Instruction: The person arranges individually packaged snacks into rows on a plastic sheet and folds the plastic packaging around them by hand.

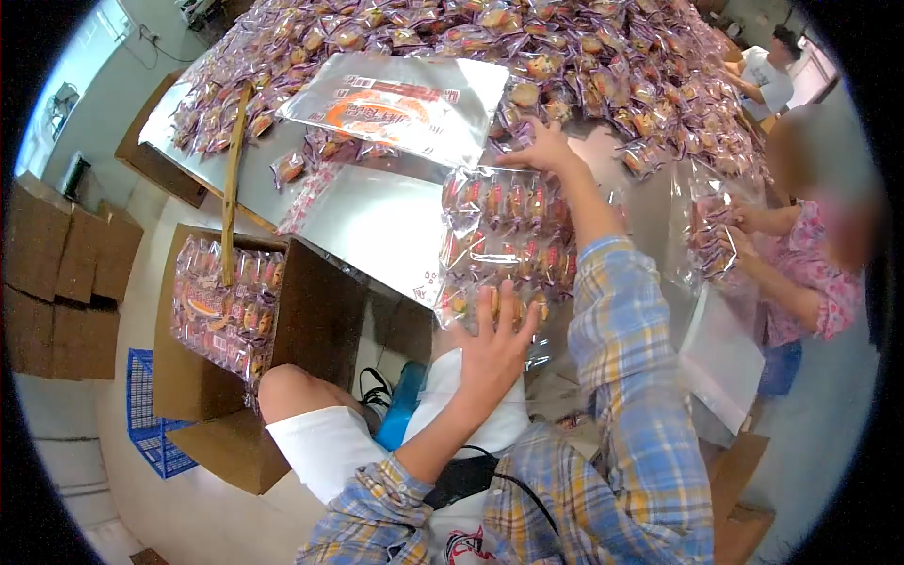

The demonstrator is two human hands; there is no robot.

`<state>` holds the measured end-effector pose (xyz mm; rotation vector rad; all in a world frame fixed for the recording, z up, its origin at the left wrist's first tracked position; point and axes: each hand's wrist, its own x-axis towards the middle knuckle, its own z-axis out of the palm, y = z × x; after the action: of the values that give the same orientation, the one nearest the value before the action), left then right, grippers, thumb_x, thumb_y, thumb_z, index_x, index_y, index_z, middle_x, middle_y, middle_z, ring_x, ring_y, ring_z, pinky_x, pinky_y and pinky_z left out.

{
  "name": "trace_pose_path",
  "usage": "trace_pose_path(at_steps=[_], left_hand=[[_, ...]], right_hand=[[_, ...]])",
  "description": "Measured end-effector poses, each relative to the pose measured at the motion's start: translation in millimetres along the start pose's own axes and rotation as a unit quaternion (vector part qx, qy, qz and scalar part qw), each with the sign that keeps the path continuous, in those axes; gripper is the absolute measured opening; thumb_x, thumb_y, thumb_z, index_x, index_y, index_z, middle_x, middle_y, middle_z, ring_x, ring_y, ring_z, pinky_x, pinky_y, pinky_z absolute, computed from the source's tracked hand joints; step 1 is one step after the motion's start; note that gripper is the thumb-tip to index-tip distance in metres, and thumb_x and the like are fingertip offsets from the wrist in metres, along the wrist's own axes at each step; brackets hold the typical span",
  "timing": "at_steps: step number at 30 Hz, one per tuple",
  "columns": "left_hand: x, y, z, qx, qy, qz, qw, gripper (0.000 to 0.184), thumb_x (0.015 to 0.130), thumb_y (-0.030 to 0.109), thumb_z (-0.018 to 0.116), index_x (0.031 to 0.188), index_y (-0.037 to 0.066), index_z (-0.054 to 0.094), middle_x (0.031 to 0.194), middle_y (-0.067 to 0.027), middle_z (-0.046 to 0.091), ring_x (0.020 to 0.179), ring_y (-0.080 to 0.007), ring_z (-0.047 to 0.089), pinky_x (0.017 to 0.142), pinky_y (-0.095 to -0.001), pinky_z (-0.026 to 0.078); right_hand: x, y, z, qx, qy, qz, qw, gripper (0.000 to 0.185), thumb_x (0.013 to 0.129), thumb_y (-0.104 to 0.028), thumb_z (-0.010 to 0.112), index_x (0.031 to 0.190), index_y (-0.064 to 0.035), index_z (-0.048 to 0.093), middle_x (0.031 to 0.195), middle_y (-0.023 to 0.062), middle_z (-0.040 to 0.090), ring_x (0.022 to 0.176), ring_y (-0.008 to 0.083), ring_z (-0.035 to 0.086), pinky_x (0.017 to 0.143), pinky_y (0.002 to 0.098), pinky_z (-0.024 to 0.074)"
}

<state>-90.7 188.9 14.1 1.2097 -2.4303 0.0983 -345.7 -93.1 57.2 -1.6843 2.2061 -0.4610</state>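
A clear bag of wrapped pastries (508,235) was observed on the metal-topped table (377,202), at its near edge, directly in front of the seated wearer. The small packs inside were arranged in rows, and glare was noted on the film.

The left hand (492,353) was held over the near end of the bag, with fingers spread and fingertips at the film; firm contact could not be confirmed. The right hand (549,153) was placed at the far end, with thumb and fingers apart, beside the loose wrapped pastries (556,42). The hands were well apart from each other, and neither was seen clamped on anything.

Printed flat bags (405,108) were laid beyond and to the left of the filled bag, partly over the loose pastries. A narrow wooden strip (234,169) was extended from the tabletop towards an open cardboard box (212,377), at which a second filled bag (226,301) was located. A blue plastic crate (155,419) was noted on the floor, near stacked cartons (61,273).

At the right, another clear bag (708,221) was being held by a co-worker in a pink floral top (800,245).
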Motion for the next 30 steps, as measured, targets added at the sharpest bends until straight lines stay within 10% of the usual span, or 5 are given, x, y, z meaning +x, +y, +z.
trace_pose_path(at_steps=[6, 13, 24, 30], left_hand=[[1.4, 1.7, 4.2, 0.000, 0.014, 0.009, 1.000, 0.057, 0.085, 0.024, 0.072, 0.142, 0.026, 0.062, 0.158, -0.0193, 0.045, 0.150, -0.0446, 0.032, 0.103, -0.0882, 0.021], [1.8, 2.4, -4.3, -0.005, -0.016, 0.011, 1.000, 0.062, 0.084, 0.024, 0.072, 0.145, 0.026, 0.060, 0.160, -0.0198, 0.042, 0.150, -0.0452, 0.032, 0.103, -0.0896, 0.018], [0.4, 4.0, 5.2, -0.012, 0.000, -0.005, 1.000, 0.058, 0.088, 0.027, 0.072, 0.145, 0.030, 0.059, 0.166, -0.0202, 0.036, 0.152, -0.0465, 0.030, 0.093, -0.0808, 0.033], [1.9, 6.6, 1.2, -0.054, 0.006, -0.014, 0.998, 0.055, 0.091, 0.020, 0.065, 0.145, 0.026, 0.058, 0.161, -0.0206, 0.042, 0.150, -0.0455, 0.034, 0.097, -0.0876, 0.025]], right_hand=[[1.5, -2.3, 10.6, -0.071, -0.005, -0.010, 0.997, 0.146, 0.047, -0.094, 0.078, 0.166, -0.0227, 0.032, 0.164, 0.0305, 0.028, 0.150, 0.0554, 0.029, 0.119, 0.0692, 0.0280], [-0.8, -25.9, 1.8, -0.031, -0.089, -0.032, 0.995, 0.127, 0.053, -0.091, 0.076, 0.157, -0.0228, 0.050, 0.165, 0.0307, 0.029, 0.149, 0.0554, 0.032, 0.123, 0.0620, 0.0280], [9.2, -60.8, -25.0, -0.164, -0.270, -0.043, 0.948, 0.086, 0.071, -0.057, 0.081, 0.135, -0.0008, 0.068, 0.144, 0.0254, 0.059, 0.128, 0.0407, 0.061, 0.106, 0.0445, 0.0520], [15.8, -40.0, -11.6, -0.154, -0.182, -0.106, 0.965, 0.067, 0.076, -0.050, 0.079, 0.121, -0.0007, 0.075, 0.133, 0.0258, 0.065, 0.116, 0.0410, 0.067, 0.098, 0.0448, 0.0550]])
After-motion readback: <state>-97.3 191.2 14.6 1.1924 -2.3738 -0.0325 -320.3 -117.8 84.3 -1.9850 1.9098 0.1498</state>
